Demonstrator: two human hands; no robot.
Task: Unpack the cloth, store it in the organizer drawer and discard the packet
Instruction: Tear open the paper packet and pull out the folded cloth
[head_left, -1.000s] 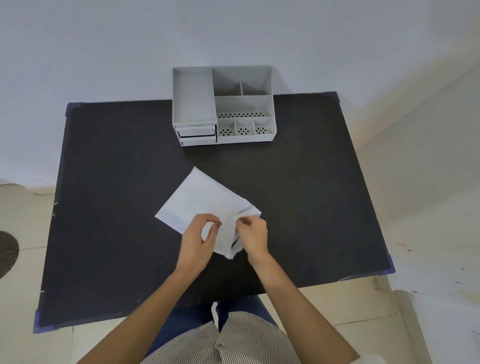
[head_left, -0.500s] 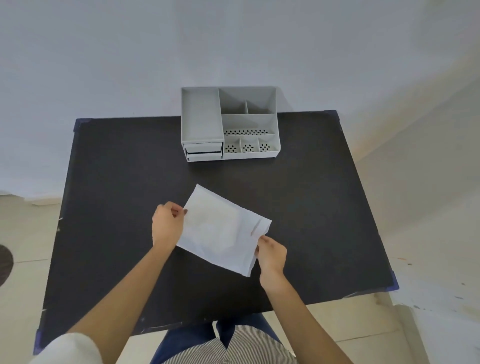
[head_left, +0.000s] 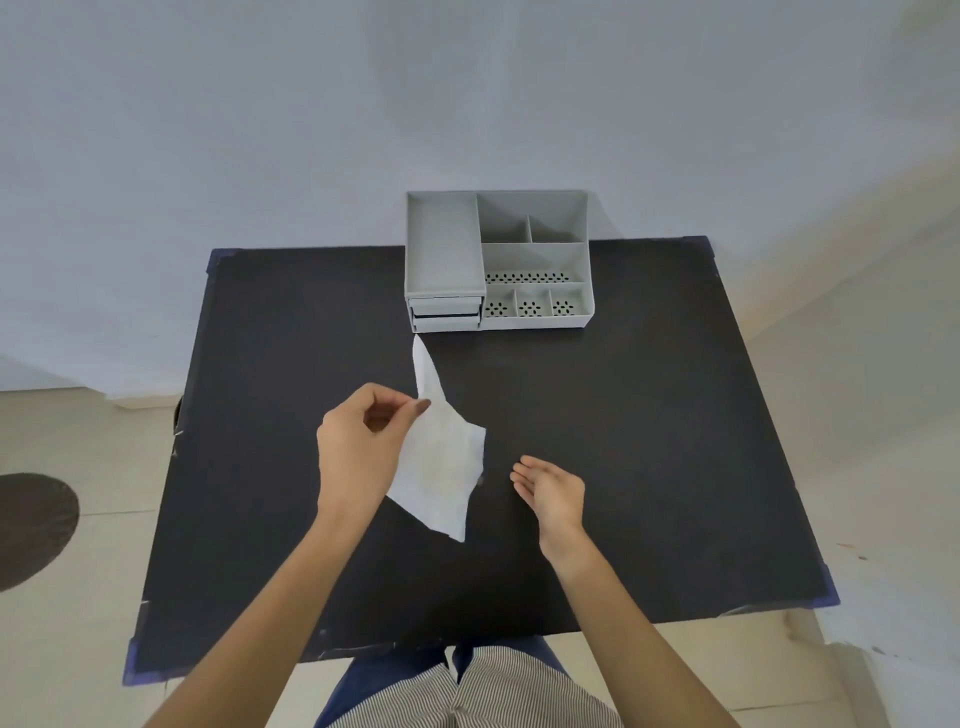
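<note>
My left hand (head_left: 358, 447) pinches the top edge of a white packet (head_left: 441, 467) and holds it up over the middle of the black table (head_left: 649, 441); the packet hangs tilted, its lower corner pointing toward me. No cloth shows apart from the packet. Just right of the packet, my right hand (head_left: 550, 491) is open, palm turned up, holding nothing. The grey organizer (head_left: 535, 323) stands at the table's far edge, with two shut drawers (head_left: 445, 314) at its front left.
The organizer's open top compartments look bare. A pale wall rises behind the table. A dark round mat (head_left: 31, 525) lies on the tiled floor at the left. My lap shows below the table's near edge.
My right hand has let go of the packet and opened beside it. My left hand has lifted the packet off the table by one edge, so it now hangs instead of lying flat.
</note>
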